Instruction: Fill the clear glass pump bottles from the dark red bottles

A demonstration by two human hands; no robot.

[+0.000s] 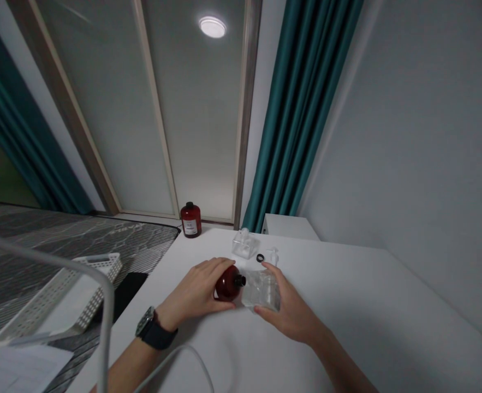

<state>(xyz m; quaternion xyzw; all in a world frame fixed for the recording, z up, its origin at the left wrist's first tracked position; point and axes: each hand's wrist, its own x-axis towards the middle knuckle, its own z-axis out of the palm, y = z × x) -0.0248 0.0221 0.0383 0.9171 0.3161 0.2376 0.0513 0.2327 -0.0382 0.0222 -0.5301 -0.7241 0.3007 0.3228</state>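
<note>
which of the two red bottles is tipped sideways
The red bottle in the left hand: its black neck points toward the clear container. The other bottle stands upright at the far left corner of the table.

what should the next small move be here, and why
Perhaps ease the tipped red bottle slightly further over the clear container: the left grip holds the bottle with its black neck seemingly just at the container's edge, while the right grip steadies the container.
</note>
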